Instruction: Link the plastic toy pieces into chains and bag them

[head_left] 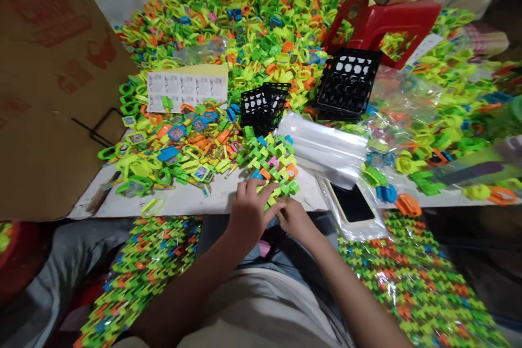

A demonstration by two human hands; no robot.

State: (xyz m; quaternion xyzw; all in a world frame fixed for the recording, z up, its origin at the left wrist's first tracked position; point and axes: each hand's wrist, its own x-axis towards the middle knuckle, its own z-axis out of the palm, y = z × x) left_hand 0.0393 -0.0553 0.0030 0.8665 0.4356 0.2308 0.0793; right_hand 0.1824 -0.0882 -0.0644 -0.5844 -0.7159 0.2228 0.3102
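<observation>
In front of me a block of plastic toy watches (271,157) stands tilted at the table edge, packed in rows of lime, green, orange, blue and pink. My left hand (249,207) is closed on its near left end, thumb pointing right. At the near right corner my right hand (292,216) is closed on the same block, its fingertips partly hidden. A pile of loose toy watches (177,133) lies left of the block. Just behind it are black plastic trays (263,106), and clear plastic bags (322,144) lie to its right.
A phone (354,204) in clear plastic overhangs the table edge. More black trays (346,84) lean by a red stool (395,19). A label sheet (185,87) rests on the heap. A cardboard box (44,92) stands left. Filled watch packs (408,283) flank my legs.
</observation>
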